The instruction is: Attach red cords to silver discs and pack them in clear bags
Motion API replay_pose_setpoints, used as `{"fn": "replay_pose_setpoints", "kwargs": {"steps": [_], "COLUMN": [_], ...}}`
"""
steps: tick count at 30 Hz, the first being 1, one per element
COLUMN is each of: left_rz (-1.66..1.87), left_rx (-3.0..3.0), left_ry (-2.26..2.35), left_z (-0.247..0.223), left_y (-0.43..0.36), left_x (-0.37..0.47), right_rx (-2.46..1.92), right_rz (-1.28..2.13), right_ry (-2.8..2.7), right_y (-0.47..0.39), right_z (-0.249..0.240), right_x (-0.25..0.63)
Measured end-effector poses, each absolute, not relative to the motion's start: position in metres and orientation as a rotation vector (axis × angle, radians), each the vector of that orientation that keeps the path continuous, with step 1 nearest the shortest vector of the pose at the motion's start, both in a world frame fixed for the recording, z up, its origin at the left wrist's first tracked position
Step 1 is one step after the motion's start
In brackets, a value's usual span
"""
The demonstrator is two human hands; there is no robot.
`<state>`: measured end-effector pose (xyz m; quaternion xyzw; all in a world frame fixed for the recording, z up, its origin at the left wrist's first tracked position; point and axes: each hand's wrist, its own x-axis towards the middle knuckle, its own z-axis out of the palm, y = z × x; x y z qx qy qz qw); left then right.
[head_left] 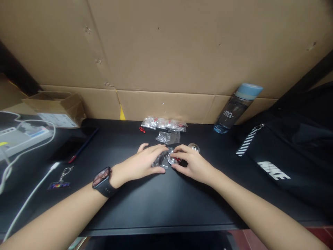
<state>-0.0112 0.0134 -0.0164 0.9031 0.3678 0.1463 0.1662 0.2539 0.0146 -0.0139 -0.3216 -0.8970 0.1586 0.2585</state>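
My left hand (148, 161), with a watch on its wrist, has its thumb and fingers around a clear plastic bag (161, 160) on the black table. Close beside it, my right hand (191, 161) grips a shiny round metal disc (171, 158) at the mouth of the bag; something red shows at the disc, under the fingers. Whether the disc is partly inside the bag I cannot tell. Just behind the right hand lies a second metal disc (194, 147) with a raised, holed middle. Farther back are a flattened clear bag (168, 137) and a small red cord (142, 130).
Several bagged pieces (165, 123) lie along the cardboard wall (161, 62). At the right stand a water bottle (234, 109) and a black bag (281, 156). A cardboard box (58, 107), power strip (26, 140), white cable (33, 194), phone (69, 147) and keychain (60, 182) are at the left.
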Motion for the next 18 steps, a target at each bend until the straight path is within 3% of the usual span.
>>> {"fn": "replay_pose_setpoints", "kwargs": {"steps": [18], "left_rz": [0.474], "left_rx": [2.485], "left_ry": [0.964], "left_z": [-0.019], "left_y": [0.014], "left_x": [-0.007], "right_rx": [-0.721], "right_rz": [0.58], "right_ry": [-2.307], "right_y": [0.021], "right_z": [-0.021], "right_x": [0.243]}}
